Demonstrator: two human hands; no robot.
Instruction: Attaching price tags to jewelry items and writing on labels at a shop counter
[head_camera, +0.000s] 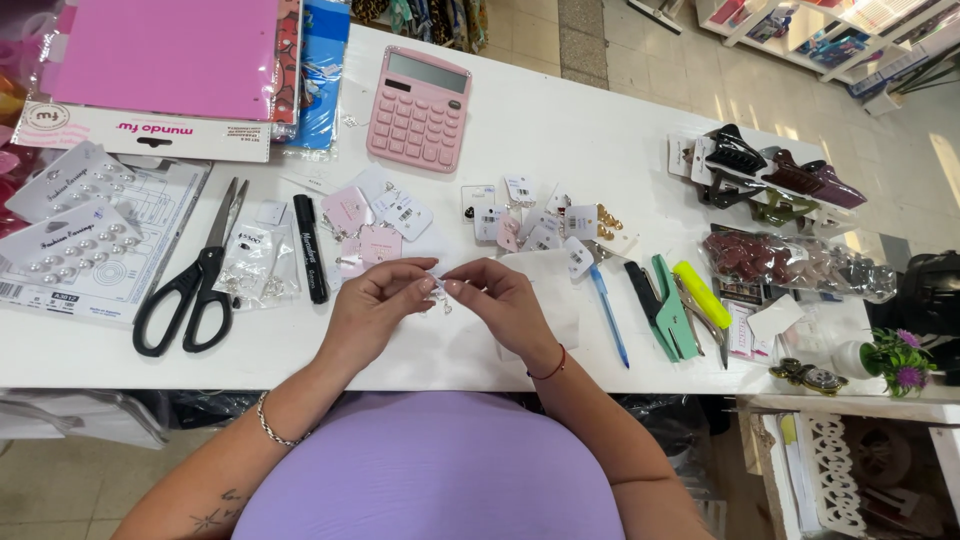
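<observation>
My left hand (375, 305) and my right hand (500, 298) meet fingertip to fingertip over the white table (560, 130), pinching a tiny silvery earring piece (440, 296) between them. Small earring cards (375, 215) in pink and white lie just beyond my fingers. More little tagged earring cards (540, 222) are scattered to the right of them. A bracelet circles my left wrist and a red cord circles my right wrist.
Black scissors (195, 275) and a black marker (310, 248) lie to the left, next to pearl earring cards (80, 215). A pink calculator (420, 108) sits further back. A blue pen (608, 315), green tagging gun (668, 305), yellow highlighter (700, 280) and hair claws (775, 175) are at right.
</observation>
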